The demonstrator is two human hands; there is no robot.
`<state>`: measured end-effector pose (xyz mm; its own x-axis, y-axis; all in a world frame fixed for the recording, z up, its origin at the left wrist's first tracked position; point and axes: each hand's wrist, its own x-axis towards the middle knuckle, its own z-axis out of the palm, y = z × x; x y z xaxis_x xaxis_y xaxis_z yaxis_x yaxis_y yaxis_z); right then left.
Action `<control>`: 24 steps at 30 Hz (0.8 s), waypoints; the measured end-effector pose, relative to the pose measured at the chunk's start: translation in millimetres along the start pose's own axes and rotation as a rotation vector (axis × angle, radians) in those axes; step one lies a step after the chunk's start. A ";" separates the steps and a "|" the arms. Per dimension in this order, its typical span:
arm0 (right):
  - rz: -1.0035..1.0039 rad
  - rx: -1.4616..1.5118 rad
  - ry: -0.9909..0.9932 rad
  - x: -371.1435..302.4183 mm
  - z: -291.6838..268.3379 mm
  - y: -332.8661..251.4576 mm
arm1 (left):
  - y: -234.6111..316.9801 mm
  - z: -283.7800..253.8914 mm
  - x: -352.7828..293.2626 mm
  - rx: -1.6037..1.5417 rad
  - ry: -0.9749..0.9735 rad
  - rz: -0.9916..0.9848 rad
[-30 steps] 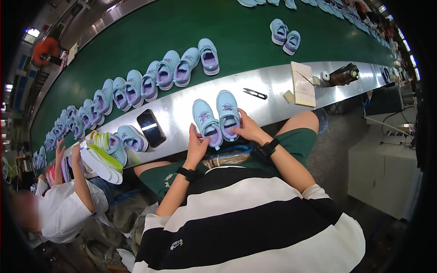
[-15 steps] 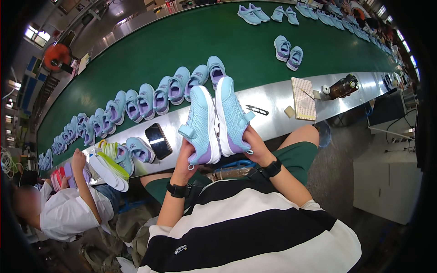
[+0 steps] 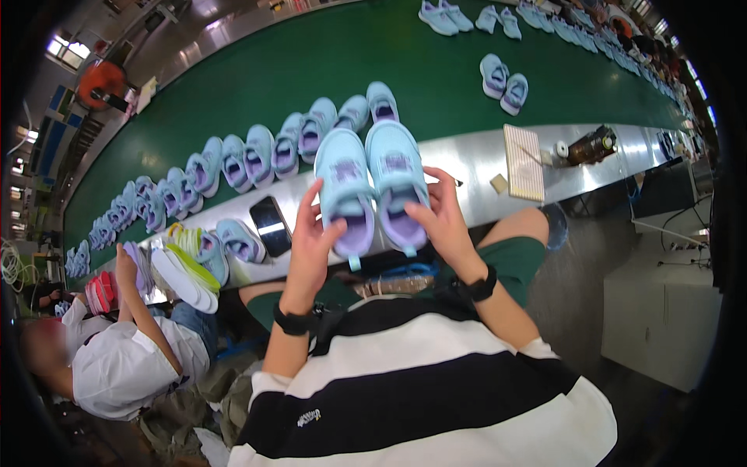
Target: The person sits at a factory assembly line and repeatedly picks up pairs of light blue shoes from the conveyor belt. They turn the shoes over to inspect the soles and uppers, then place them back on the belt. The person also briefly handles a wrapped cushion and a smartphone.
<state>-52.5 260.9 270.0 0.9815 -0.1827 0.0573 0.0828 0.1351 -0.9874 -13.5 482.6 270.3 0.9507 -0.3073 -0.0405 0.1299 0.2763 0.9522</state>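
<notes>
Side by side in front of me, I hold two light blue sneakers with lilac linings, their openings turned up and toes pointing away. My left hand [image 3: 311,245] is closed on the left sneaker [image 3: 342,167], its thumb at the collar and its fingers along the outer side. The right sneaker [image 3: 394,159] is gripped by my right hand [image 3: 443,222], the thumb pressing at the opening. The two shoes touch or nearly touch. Both are raised over the near metal edge of the table [image 3: 459,202].
A long row of similar sneakers [image 3: 258,156] stands on the green belt [image 3: 233,86]. Near my left lie a phone [image 3: 270,226], another sneaker [image 3: 240,240] and insoles [image 3: 183,276]; a co-worker [image 3: 136,350] sits beyond. To the right are a paper pad [image 3: 523,163] and a dark bottle [image 3: 591,146].
The two sneakers have turned from sides and soles facing each other to openings facing up. My hands have shifted their hold, thumbs now at the collars. The small snips are now mostly hidden.
</notes>
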 end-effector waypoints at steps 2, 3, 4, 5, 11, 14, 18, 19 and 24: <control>0.237 -0.063 0.006 3.7 5.6 -1.2 | 3.2 1.7 2.5 -0.196 0.029 -0.213; 0.287 -0.060 0.019 9.2 7.3 -0.4 | 3.5 2.5 3.2 -0.220 0.061 -0.224; 0.224 -0.030 0.025 11.0 10.5 3.2 | 2.4 2.0 4.4 -0.192 0.057 -0.249; 0.261 -0.045 0.032 14.7 12.0 7.7 | -0.9 1.2 5.5 -0.212 0.071 -0.242; 0.190 -0.251 -0.077 20.3 -5.3 68.1 | -70.8 -36.5 5.8 -0.053 0.073 -0.201; 0.202 -0.807 -0.226 13.7 -14.5 98.1 | -121.4 -59.9 6.1 0.595 -0.029 -0.220; -0.502 -1.214 -0.176 12.1 -8.9 106.6 | -152.4 -89.2 -12.0 0.656 0.022 -0.113; -0.657 -1.316 -0.393 16.4 -8.8 101.4 | -153.1 -96.1 -12.6 0.650 0.142 -0.028; -1.151 -1.451 -0.985 47.8 21.3 96.4 | -135.8 -160.6 12.1 1.420 0.514 0.257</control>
<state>6.1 286.0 180.8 0.3822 0.9130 0.1429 0.8940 -0.4044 0.1930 25.5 587.6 92.0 0.9351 0.0323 0.3529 -0.1319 -0.8926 0.4311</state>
